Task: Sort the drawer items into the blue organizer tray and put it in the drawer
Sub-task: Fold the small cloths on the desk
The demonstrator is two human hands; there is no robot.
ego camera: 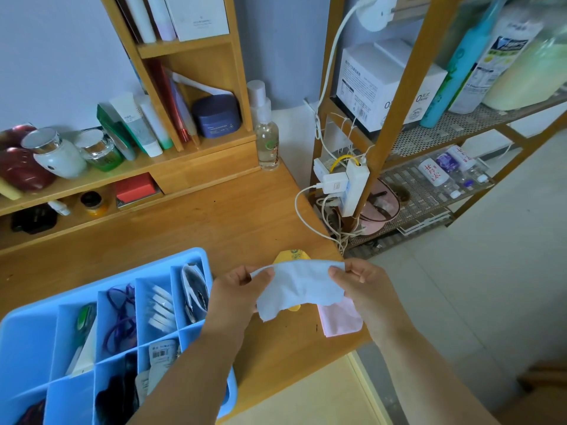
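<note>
One head-worn wide-angle view looks forward and down, close over the wooden desk (214,216), shelving at twelve and two o'clock.

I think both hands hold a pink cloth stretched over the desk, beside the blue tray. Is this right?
Not quite. The head view shows the left hand and right hand stretching a light blue cloth; the pink cloth lies on the desk beneath it, beside the blue tray.

Pale blue soft cloth (299,286); plain pink folded cloth (339,320); yellow packet with green emblem (293,256); sky-blue plastic organizer tray (196,256); purple looped cords (119,320); honey-brown wooden desk (184,222).
</note>
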